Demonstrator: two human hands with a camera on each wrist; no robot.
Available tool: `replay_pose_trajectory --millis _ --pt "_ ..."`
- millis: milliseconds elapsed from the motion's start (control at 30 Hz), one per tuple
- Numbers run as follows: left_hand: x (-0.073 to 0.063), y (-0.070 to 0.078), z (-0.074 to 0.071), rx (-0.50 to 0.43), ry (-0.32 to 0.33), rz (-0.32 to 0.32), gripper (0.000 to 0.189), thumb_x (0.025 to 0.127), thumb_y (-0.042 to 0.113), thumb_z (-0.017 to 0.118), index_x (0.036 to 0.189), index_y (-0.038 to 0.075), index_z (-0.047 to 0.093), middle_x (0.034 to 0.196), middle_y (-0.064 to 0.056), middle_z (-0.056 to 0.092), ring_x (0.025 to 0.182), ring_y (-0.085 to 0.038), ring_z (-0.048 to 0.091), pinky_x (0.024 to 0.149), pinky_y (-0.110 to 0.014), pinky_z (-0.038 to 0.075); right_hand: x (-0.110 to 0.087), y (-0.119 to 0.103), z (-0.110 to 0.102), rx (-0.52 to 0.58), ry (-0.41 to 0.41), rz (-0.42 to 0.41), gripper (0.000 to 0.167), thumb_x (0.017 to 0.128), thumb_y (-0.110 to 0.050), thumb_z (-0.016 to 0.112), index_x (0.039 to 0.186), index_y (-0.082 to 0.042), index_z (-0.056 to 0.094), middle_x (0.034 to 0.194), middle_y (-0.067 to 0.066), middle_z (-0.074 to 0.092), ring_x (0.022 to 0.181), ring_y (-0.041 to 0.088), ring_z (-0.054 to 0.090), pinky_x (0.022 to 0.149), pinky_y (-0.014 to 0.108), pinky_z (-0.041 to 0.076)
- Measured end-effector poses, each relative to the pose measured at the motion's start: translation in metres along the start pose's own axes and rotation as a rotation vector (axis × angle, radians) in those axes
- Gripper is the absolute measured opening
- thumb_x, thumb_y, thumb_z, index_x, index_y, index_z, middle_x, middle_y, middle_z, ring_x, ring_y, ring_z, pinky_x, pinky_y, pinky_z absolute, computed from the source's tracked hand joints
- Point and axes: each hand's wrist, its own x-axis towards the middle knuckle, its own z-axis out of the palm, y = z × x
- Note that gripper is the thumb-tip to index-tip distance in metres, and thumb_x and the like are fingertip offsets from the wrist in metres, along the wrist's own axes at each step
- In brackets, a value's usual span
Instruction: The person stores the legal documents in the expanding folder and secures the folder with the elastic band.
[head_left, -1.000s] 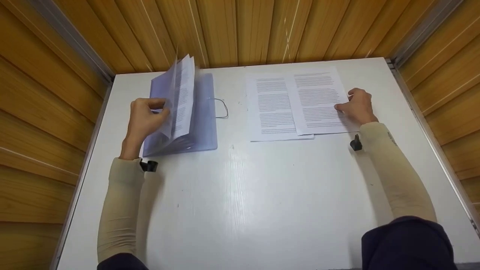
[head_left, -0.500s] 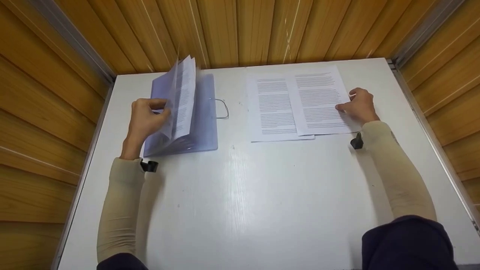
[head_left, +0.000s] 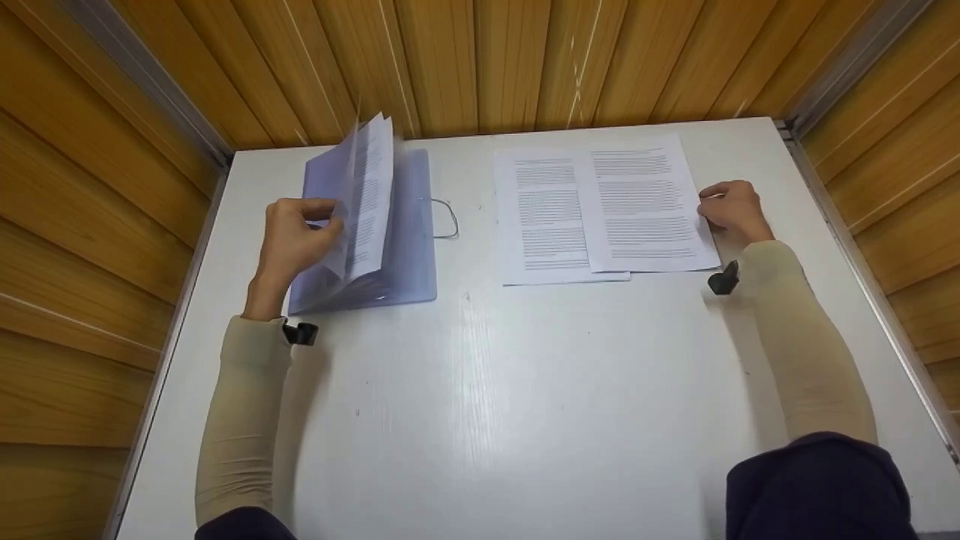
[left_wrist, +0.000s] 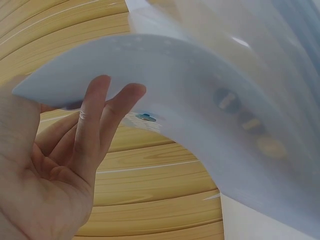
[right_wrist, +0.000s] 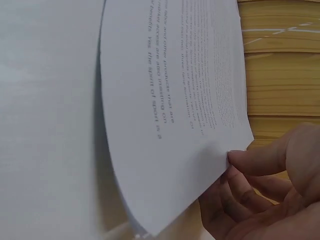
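The translucent pale-violet plastic folder [head_left: 411, 255] lies open on the left far part of the white tabletop [head_left: 480, 390], its thin cord loop [head_left: 450, 217] extending to the right. At its left, the left hand [head_left: 295, 234] pinches a raised, clear plastic leaf [left_wrist: 165, 75] between thumb and fingers; beside that leaf, white printed pages [head_left: 371, 202] stand lifted. On the right far part, a white printed paper sheet [head_left: 641, 199] overlaps another printed sheet [head_left: 536, 259]. The right hand [head_left: 735, 211], its fingers bent inward, pinches the upper sheet's right edge.

Half a second earlier, the right thumb lay farther left, over the sheet's face; it has since drawn back to the edge. The left hand has kept its grip and place.

The left wrist view shows round coloured marks [left_wrist: 251, 123] through the leaf, which the head view does not. The right wrist view reveals the thumb on the sheet's printed face, fingers beneath, and some legible words.
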Motion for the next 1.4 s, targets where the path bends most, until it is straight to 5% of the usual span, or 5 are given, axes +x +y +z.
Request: replay_pose_trajectory --millis 333,567,1033,1300,1400 --pt "-0.002 0.0 0.0 -0.007 -0.008 0.002 0.032 0.092 0.006 0.068 0.121 -0.004 0.078 0.118 -0.022 0.078 0.107 -0.037 0.077 0.075 -0.009 0.052 -0.006 0.014 -0.014 0.18 -0.2 0.119 0.061 0.105 -0.027 0.065 0.158 -0.005 0.045 0.125 0.004 0.065 0.106 0.019 0.064 0.088 0.024 0.056" --pt "-0.001 -0.001 0.0 -0.009 0.002 0.011 0.031 0.092 0.005 0.068 0.119 -0.003 0.079 0.116 -0.022 0.078 0.106 -0.036 0.078 0.074 -0.008 0.051 -0.009 0.019 -0.013 0.308 -0.238 0.166 0.057 0.103 -0.02 0.069 0.154 -0.01 0.047 0.106 -0.009 0.068 0.1 0.014 0.064 0.088 0.023 0.058" --pt "0.0 -0.001 0.0 -0.002 0.004 0.006 0.031 0.091 0.005 0.068 0.119 -0.004 0.079 0.118 -0.023 0.078 0.106 -0.036 0.078 0.073 -0.007 0.05 -0.014 0.021 -0.013 0.376 -0.284 0.2 0.062 0.105 -0.028 0.069 0.159 -0.019 0.042 0.13 -0.004 0.059 0.119 0.022 0.054 0.095 0.023 0.055" --pt "-0.001 0.001 -0.001 0.005 -0.02 -0.001 0.033 0.093 0.006 0.068 0.123 -0.003 0.078 0.122 -0.022 0.077 0.11 -0.037 0.076 0.089 -0.043 0.064 -0.017 0.012 -0.014 0.438 -0.304 0.208 0.063 0.104 -0.025 0.07 0.16 -0.023 0.041 0.135 -0.002 0.057 0.123 0.023 0.051 0.103 0.027 0.053" --pt "-0.001 0.0 -0.001 0.011 -0.015 0.002 0.032 0.093 0.006 0.069 0.123 -0.003 0.078 0.121 -0.022 0.077 0.11 -0.037 0.077 0.087 -0.035 0.064 -0.017 0.008 -0.012 0.429 -0.305 0.205 0.061 0.104 -0.026 0.07 0.159 -0.025 0.043 0.14 -0.001 0.053 0.127 0.023 0.048 0.112 0.032 0.046"
